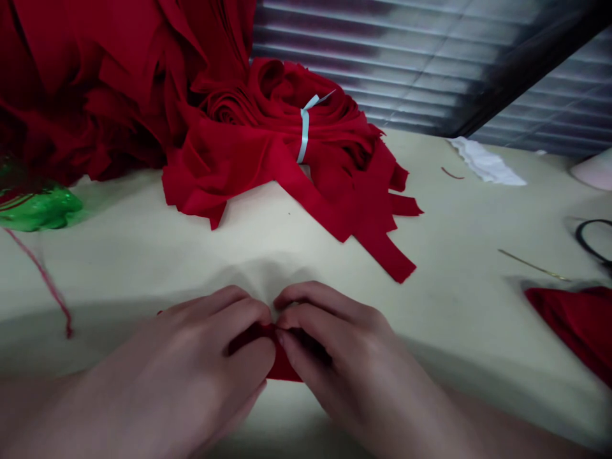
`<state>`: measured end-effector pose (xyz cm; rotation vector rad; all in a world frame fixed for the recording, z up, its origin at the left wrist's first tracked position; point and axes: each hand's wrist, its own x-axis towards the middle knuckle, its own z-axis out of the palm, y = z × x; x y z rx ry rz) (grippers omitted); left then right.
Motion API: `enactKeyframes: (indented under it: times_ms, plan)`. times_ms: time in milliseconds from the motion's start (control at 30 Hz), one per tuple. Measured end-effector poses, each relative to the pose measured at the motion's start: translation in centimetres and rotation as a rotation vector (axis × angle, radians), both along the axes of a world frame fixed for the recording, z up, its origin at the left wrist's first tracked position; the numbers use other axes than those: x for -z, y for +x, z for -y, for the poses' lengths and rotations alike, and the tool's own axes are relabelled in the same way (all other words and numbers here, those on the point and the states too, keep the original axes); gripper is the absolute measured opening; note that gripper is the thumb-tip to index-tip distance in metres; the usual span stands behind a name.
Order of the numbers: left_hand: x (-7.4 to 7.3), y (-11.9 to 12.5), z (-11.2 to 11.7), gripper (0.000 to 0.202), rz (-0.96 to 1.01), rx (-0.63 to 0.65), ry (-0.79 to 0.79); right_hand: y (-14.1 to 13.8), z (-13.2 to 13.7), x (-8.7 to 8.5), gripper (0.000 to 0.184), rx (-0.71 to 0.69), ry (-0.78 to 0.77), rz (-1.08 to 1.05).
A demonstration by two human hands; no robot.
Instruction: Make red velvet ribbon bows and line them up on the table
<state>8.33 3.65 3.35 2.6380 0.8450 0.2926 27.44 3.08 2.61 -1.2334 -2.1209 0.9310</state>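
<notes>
Low in the middle of the view, a piece of red fabric (285, 364) is pinched between both hands. My left hand (215, 357) grips it from the left, thumb and fingers pressed together. From the right, my right hand (339, 350) closes on the same fabric, its fingertips almost touching those of the left. Most of the fabric is hidden under the hands. Beyond them lies a bundle of red fabric strips (335, 146), tied round with a pale blue ribbon (305, 134), its loose ends spread toward me.
A large heap of red fabric (119, 83) fills the back left. Green plastic (43, 207) and a red cord (45, 277) lie at the left. On the right are a white cloth scrap (490, 164), a black loop-shaped handle (581, 239) and folded red fabric (576, 315). Blinds (382, 57) stand behind the table (459, 236).
</notes>
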Motion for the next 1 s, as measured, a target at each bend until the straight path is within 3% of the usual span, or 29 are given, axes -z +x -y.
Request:
enactKeyframes:
  times_ms: [367,533,833,1000]
  plan:
    - [0.2,-0.4,0.1,0.025,0.024,0.008,-0.015,0.3,0.4,-0.1,0.014,-0.037,0.082,-0.056]
    - [0.3,-0.6,0.3,0.022,0.015,0.008,-0.090,0.3,0.8,0.0,0.019,-0.134,0.084,0.048]
    - [0.6,-1.1,0.8,0.021,-0.024,-0.001,0.185,0.5,0.4,-0.6,0.023,-0.173,-0.076,0.140]
    - [1.0,-2.2,0.6,0.038,-0.061,-0.062,-0.017,0.4,0.4,-0.5,0.019,-0.152,-0.102,0.153]
